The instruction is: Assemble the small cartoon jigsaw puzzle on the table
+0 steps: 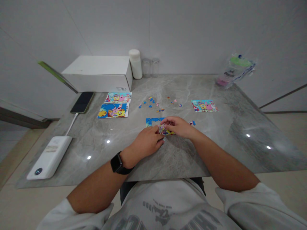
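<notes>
A partly assembled cartoon jigsaw puzzle (151,122) lies before me on the grey table, with blue at its upper left and a pale gap in its middle. My left hand (148,140) rests palm down along its lower left edge, fingers lying against it and the thumb apart. Over the right half bends my right hand (178,126), its fingertips drawn together at the puzzle; whatever they pinch is hidden. Beside the right wrist lies a loose puzzle piece (192,122), partly covered. Several more loose pieces (151,100) are scattered beyond the puzzle.
Picture cards (112,110) lie to the left, another card (205,105) to the right. A phone (82,102) is cabled to a white power bank (50,156). Along the back stand a white box (96,75), a white bottle (135,65), two glasses (155,68) and a plastic-wrapped cup (233,72).
</notes>
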Demonstrator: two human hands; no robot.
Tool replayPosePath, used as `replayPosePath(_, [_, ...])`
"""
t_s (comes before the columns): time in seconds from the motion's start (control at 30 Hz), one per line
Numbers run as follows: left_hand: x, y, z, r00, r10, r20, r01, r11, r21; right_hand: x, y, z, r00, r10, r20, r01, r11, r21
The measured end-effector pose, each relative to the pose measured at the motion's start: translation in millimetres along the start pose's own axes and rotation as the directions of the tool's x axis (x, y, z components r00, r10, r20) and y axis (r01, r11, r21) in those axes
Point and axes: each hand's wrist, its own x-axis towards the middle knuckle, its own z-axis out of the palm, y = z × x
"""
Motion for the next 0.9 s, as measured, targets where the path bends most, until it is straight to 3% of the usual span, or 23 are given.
replayPosePath(0.2, [0.2, -0.7, 1.2, 1.0, 0.002, 0.007, -0.002, 1.0, -0.01, -3.4, -9.0, -0.7, 0.997, 0.065, 0.047, -0.072, 0.985, 0.157])
replayPosePath(0.3, [-0.1, -0.2, 0.8, 1.0, -0.006, 0.009, 0.006, 1.0, -0.009, -3.8, -9.4, -1.6, 0.997, 0.073, 0.011, -0.074, 0.984, 0.16])
replayPosePath(0.6, [-0.7, 1.7, -1.7, 1.0, -0.01, 0.021, 0.01, 1.0, 0.001, 6.0, 20.5, -6.4, 0.981, -0.015, -0.194, 0.002, 0.998, -0.069])
replayPosePath(0.77, [-1.2, 2.7, -0.6, 0.999, 0.014, 0.028, -0.014, 1.0, 0.011, 4.9, 20.2, -15.7, 0.97, -0.007, -0.242, -0.035, 0.984, -0.172])
replayPosePath(0.9, [-2.0, 2.4, 0.7, 0.999, 0.032, 0.029, -0.033, 0.999, 0.005, 0.3, 16.8, -31.4, 0.928, -0.057, -0.369, -0.092, 0.922, -0.375])
